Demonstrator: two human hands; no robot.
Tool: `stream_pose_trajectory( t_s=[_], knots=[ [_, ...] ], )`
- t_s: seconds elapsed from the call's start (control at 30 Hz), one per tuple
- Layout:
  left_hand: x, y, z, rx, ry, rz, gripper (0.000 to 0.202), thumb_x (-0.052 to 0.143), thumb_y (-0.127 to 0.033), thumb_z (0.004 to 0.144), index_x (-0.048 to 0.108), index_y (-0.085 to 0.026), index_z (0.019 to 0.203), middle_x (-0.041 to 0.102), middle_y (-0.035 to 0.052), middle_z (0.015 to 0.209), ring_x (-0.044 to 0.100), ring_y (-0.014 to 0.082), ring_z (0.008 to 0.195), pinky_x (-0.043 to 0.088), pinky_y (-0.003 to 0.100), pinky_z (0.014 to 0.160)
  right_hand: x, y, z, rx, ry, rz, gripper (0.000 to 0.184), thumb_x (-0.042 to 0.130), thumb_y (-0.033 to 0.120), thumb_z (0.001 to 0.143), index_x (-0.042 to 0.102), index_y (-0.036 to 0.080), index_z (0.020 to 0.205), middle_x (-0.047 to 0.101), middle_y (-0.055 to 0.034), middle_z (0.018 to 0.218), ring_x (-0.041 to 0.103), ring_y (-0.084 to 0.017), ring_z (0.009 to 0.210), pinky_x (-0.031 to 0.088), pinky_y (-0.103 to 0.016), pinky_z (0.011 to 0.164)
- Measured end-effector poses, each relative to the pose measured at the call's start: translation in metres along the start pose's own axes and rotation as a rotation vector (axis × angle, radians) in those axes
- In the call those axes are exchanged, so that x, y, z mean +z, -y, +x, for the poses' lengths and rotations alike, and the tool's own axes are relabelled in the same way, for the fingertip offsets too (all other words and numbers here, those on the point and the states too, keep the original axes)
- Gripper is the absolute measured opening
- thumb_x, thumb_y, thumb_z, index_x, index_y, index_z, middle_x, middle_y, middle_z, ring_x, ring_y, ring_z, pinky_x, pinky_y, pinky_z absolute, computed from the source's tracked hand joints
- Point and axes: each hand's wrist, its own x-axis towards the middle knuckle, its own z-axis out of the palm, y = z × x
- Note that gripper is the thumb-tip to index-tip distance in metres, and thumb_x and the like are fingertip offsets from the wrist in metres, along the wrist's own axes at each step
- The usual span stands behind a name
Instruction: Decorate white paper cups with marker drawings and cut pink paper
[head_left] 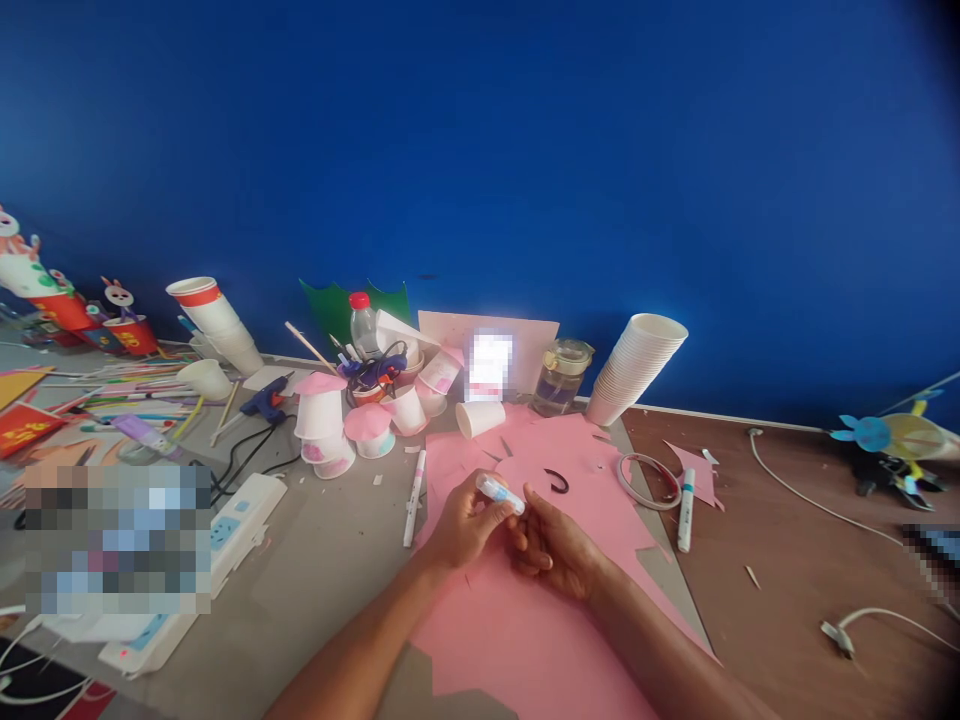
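The paper sheet is pink, the small tube white and blue, the wall deep blue.

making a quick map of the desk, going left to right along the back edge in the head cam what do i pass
red paper cups with paper figures → white paper cups with a red band → red-capped plastic bottle → lidded glass jar → tall stack of white paper cups → blue and yellow paper toy

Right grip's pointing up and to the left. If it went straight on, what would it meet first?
Probably the white-and-blue tube held in the left grip, right ahead of the right grip. Depth is unclear, so they may already be touching.
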Motion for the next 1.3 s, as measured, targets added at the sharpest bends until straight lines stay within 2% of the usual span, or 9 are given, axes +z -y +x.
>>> stream_pose_trajectory(
  t_s=[0.17, 0.33, 0.53, 0.73, 0.8, 0.93, 1.1, 1.2, 1.3],
  knots=[
    [-0.001, -0.003, 0.004, -0.036, -0.015, -0.121, 0.021, 0.063, -0.036, 0.082, 0.052, -0.017, 0.082, 0.058, -0.0008, 0.067, 0.057, 0.0133, 0.061, 0.044, 0.028, 0.063, 0.003, 0.001, -0.004, -0.042, 0.016, -0.015, 0.043, 0.059, 0.052, 0.083, 0.054, 0.014, 0.064, 0.054, 0.0048, 0.049, 0.023, -0.001, 0.030, 0.021, -0.020, 0.040],
    [-0.003, 0.000, 0.006, -0.084, -0.148, -0.141, 0.031, 0.070, -0.041, 0.073, 0.052, -0.017, 0.080, 0.052, -0.0032, 0.066, 0.047, 0.0099, 0.058, 0.038, 0.024, 0.056, 0.010, -0.001, -0.003, -0.343, -0.085, -0.149, 0.037, 0.079, 0.039, 0.065, 0.050, 0.017, 0.069, 0.053, 0.0070, 0.057, 0.031, -0.001, 0.037, 0.023, -0.020, 0.043],
    [-0.004, 0.007, 0.007, -0.114, -0.131, -0.228, 0.032, 0.071, -0.041, 0.072, 0.052, -0.017, 0.081, 0.050, -0.0028, 0.071, 0.046, 0.0104, 0.063, 0.038, 0.025, 0.059, 0.010, -0.009, -0.001, -0.594, -0.332, -0.602, 0.030, 0.072, 0.037, 0.072, 0.046, 0.022, 0.073, 0.045, 0.0070, 0.054, 0.038, -0.009, 0.045, 0.028, -0.022, 0.044],
    [-0.001, 0.003, 0.007, -0.132, -0.127, -0.149, 0.032, 0.070, -0.043, 0.073, 0.053, -0.017, 0.079, 0.049, -0.0037, 0.065, 0.041, 0.0089, 0.055, 0.035, 0.024, 0.055, 0.001, -0.012, -0.004, -1.022, -0.531, -1.115, 0.021, 0.063, 0.035, 0.080, 0.048, 0.023, 0.070, 0.047, -0.0001, 0.064, 0.040, -0.015, 0.057, 0.033, -0.028, 0.054],
    [-0.001, 0.001, 0.006, -0.127, -0.127, -0.156, 0.031, 0.069, -0.043, 0.074, 0.053, -0.017, 0.080, 0.049, -0.0039, 0.066, 0.042, 0.0089, 0.056, 0.035, 0.024, 0.055, 0.002, -0.011, -0.006, -1.008, -0.481, -1.083, 0.022, 0.065, 0.037, 0.079, 0.049, 0.023, 0.073, 0.049, -0.0005, 0.066, 0.043, -0.015, 0.057, 0.035, -0.028, 0.055],
    [-0.002, -0.002, 0.005, -0.099, -0.129, -0.174, 0.028, 0.068, -0.040, 0.076, 0.053, -0.017, 0.082, 0.050, -0.0037, 0.067, 0.043, 0.0095, 0.059, 0.035, 0.024, 0.058, 0.008, -0.006, -0.009, -0.726, -0.306, -0.746, 0.034, 0.054, 0.053, 0.084, 0.052, 0.020, 0.091, 0.053, 0.0016, 0.063, 0.047, -0.012, 0.046, 0.037, -0.025, 0.045],
    [-0.002, -0.005, 0.005, -0.094, -0.092, -0.151, 0.030, 0.069, -0.041, 0.075, 0.052, -0.016, 0.077, 0.048, -0.0038, 0.065, 0.043, 0.0100, 0.060, 0.035, 0.026, 0.060, 0.011, -0.002, -0.008, -0.498, -0.151, -0.589, 0.039, 0.050, 0.054, 0.087, 0.051, 0.018, 0.072, 0.053, 0.0030, 0.055, 0.035, -0.006, 0.036, 0.027, -0.021, 0.038],
    [-0.001, -0.005, 0.006, -0.115, -0.114, -0.157, 0.032, 0.071, -0.042, 0.072, 0.052, -0.017, 0.078, 0.048, -0.0039, 0.066, 0.042, 0.0099, 0.059, 0.034, 0.025, 0.058, 0.005, -0.004, -0.005, -0.593, -0.259, -0.667, 0.031, 0.061, 0.048, 0.081, 0.054, 0.019, 0.074, 0.055, 0.0020, 0.060, 0.038, -0.008, 0.041, 0.029, -0.022, 0.040],
    [0.000, -0.003, 0.006, -0.116, -0.126, -0.158, 0.032, 0.071, -0.042, 0.071, 0.052, -0.017, 0.078, 0.050, -0.0031, 0.069, 0.043, 0.0101, 0.060, 0.035, 0.025, 0.058, 0.000, -0.008, -0.004, -0.850, -0.431, -0.918, 0.019, 0.067, 0.039, 0.078, 0.059, 0.022, 0.077, 0.056, -0.0011, 0.065, 0.046, -0.014, 0.053, 0.034, -0.025, 0.047]
  ],
)
